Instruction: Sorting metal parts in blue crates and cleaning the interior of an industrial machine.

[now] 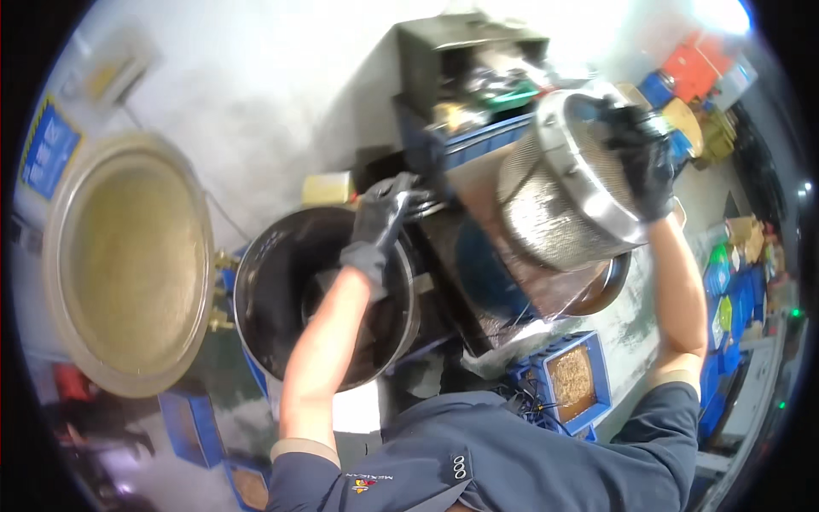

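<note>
In a black glove, my right hand point(641, 158) grips the rim of a perforated metal basket point(542, 209) with a broad silver ring. The basket is tilted on its side and held up over a brown surface point(563, 294) on the right. My left hand point(381, 218), also black-gloved, reaches over the right edge of a round, dark-walled drum point(281, 282). Its fingers curl around something grey near that edge, too blurred to name. The drum's large round lid point(128, 264) stands open on hinges at the left. My left forearm hides part of the drum's inside.
Behind the basket stands a blue bin point(486, 141) with a dark box point(426, 72) and mixed items. Blue crates point(589, 375) hold brown material at the lower right; another blue crate point(189, 427) sits lower left. Colourful bins point(734, 290) line the far right.
</note>
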A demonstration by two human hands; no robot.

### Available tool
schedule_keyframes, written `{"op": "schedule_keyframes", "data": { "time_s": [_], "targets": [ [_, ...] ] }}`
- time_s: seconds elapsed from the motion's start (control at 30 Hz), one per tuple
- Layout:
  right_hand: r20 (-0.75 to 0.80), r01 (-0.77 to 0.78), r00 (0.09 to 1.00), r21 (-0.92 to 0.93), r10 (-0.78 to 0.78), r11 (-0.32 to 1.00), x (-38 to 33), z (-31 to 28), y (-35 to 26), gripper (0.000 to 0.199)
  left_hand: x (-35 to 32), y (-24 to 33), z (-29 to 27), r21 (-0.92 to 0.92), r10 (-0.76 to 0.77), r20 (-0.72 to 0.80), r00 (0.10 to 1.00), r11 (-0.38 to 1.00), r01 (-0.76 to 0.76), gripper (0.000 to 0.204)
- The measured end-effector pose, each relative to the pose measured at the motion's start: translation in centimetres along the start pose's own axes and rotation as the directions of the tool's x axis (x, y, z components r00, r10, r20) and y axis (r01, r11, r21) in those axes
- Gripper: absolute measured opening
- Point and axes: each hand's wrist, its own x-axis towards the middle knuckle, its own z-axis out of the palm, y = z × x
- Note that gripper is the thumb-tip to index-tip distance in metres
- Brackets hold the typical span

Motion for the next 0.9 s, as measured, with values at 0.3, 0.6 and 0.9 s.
{"op": "schedule_keyframes", "data": {
  "time_s": [0.3,0.6,0.9],
  "targets": [
    [-0.152,-0.497,0.762,-0.76,0.629,0.418,1.7,-16.0,21.0,0.055,12.2,2.5,21.0,0.122,-0.3,0.424,0.854,0.954,0.275,0.03],
    [-0.073,-0.635,0.706,-0.505,0.704,0.584,2.8,-14.8,28.2,0.043,12.9,-0.2,23.1,-0.001,-0.308,0.295,0.904,0.947,0.323,0.023],
    [0.085,-0.614,0.786,0.221,0.612,0.758,5.0,-12.4,9.3,0.011,7.5,4.8,12.8,-0.085,0.009,0.303,0.953,0.996,0.018,0.021]
  ]
}}
